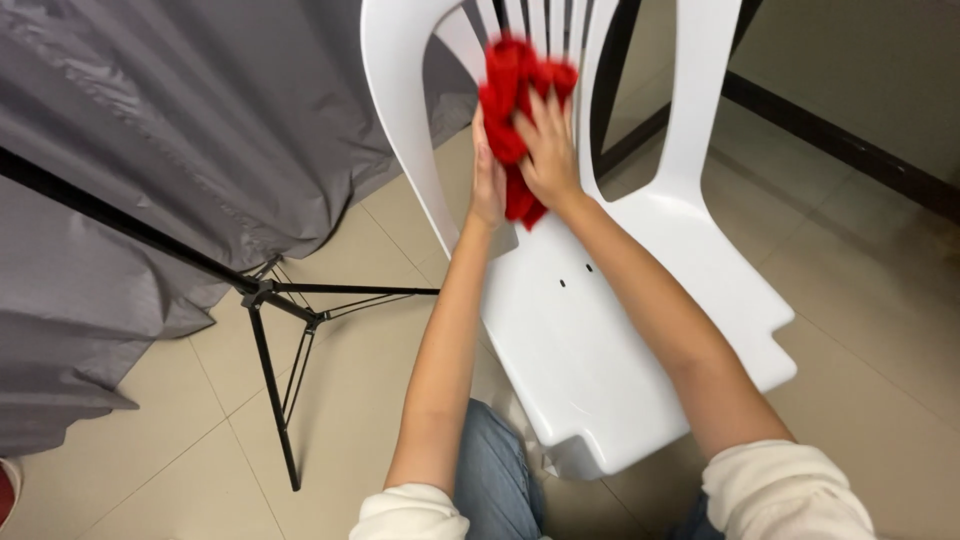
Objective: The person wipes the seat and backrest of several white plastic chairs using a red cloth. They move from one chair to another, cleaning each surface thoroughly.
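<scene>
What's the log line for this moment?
left hand: on red cloth | right hand: pressing cloth | chair: white, slatted back

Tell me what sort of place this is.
Probably an indoor room set up for photo or video work: a grey backdrop cloth on a black tripod stand, tiled floor, a white plastic chair.
</scene>
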